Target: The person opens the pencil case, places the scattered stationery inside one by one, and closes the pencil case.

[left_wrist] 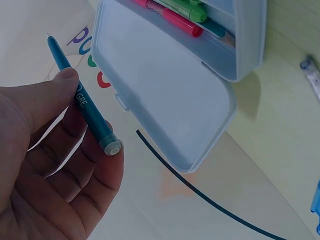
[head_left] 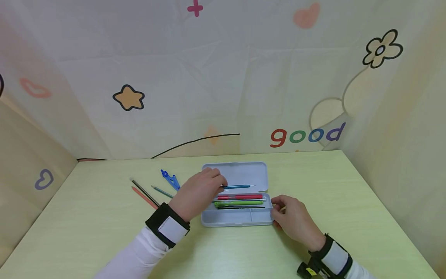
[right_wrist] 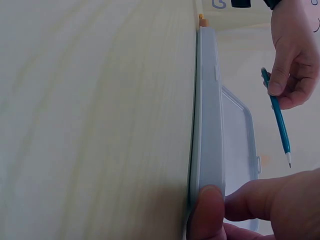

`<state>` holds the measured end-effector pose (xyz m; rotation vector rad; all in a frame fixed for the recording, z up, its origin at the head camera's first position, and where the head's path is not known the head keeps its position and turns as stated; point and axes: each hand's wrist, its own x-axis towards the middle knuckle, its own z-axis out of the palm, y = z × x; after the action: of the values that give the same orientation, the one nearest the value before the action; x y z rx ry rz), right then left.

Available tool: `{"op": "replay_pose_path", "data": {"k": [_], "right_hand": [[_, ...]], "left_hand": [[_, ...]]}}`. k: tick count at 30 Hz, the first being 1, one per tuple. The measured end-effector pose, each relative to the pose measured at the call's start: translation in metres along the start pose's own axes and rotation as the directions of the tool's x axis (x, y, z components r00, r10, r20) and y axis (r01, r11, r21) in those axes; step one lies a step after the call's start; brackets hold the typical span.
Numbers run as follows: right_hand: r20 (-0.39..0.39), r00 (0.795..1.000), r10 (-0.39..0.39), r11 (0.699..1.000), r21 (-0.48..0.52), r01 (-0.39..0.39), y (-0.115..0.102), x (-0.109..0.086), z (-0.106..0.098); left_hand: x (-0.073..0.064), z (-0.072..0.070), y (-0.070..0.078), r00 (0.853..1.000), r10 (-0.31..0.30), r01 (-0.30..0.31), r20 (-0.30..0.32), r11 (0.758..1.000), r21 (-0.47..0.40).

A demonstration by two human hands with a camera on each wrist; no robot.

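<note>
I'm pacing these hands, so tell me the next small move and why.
Probably lower the teal pen into the pencil case, beside the red pen: the left hand pinches it in the air, the case is open with pens already inside, and the right hand holds its end.

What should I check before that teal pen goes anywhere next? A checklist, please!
1. Pen gripped: ok. The left hand pinches the teal pen.
2. Lid out of the way: ok. The lid lies open.
3. Case steadied: ok. The right hand grips the right end of the pencil case.
4. Room beside the red pen and green pen: cannot tell. The left hand hides part of the inside.
5. Loose items put away: not ok. The blue compass and pencils lie outside the case.
</note>
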<state>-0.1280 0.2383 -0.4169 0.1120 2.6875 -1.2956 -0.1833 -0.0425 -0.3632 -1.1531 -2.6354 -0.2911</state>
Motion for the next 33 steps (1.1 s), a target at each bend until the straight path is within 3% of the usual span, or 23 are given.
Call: {"op": "replay_pose_path", "data": {"k": [17,33], "right_hand": [[-0.006,1.000,-0.021,1.000,-0.011,0.021,0.000,0.000,-0.001],[-0.015,1.000,-0.020,1.000,-0.008,0.020,0.000,-0.001,0.000]], "left_hand": [[0.017,0.022,0.007,0.997,-0.029,0.029,0.069,1.000,-0.002],[0.025,0.038,0.011,0.992,-0.045,0.044,0.118,0.999,0.014]]}}
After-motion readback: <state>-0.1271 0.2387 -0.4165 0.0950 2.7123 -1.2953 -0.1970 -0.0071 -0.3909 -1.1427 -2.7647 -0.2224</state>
